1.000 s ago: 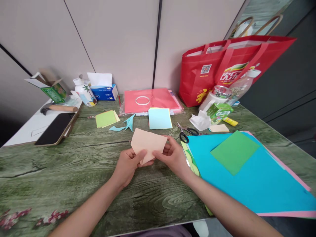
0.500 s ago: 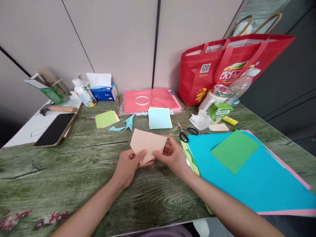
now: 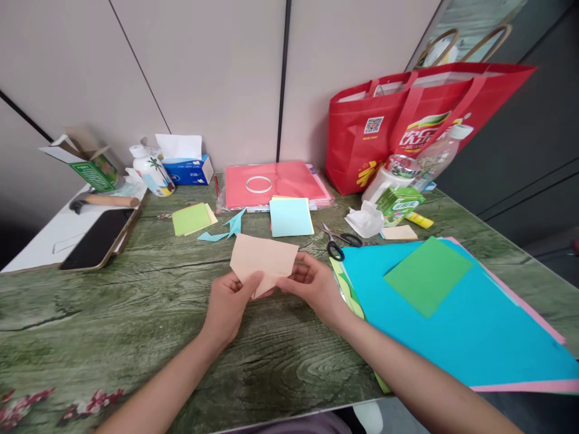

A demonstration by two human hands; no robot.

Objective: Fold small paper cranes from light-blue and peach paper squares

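A pale peach sheet of paper (image 3: 265,256), folded to a point at the bottom, is held up over the table between my two hands. My left hand (image 3: 230,307) pinches its lower left part, thumb on the front and fingers behind. On the lower right, my right hand (image 3: 312,286) grips the edge between thumb and fingers. Beyond the paper lie a folded light-blue paper figure (image 3: 233,226) and a stack of light-blue square paper (image 3: 292,217). Black-handled scissors (image 3: 337,244) rest to the right of my right hand.
Large blue sheets (image 3: 434,343) with a green square (image 3: 427,277) lie at the right. A red bag (image 3: 357,138), a bottle (image 3: 441,154) and a crumpled tissue (image 3: 364,219) stand behind. At the left are a phone (image 3: 97,239), a hammer (image 3: 106,200) and a tissue box (image 3: 187,170).
The peach paper and both hands have shifted slightly left, and the paper has turned a little more level. Both hands still hold it. The whole view has shifted slightly.
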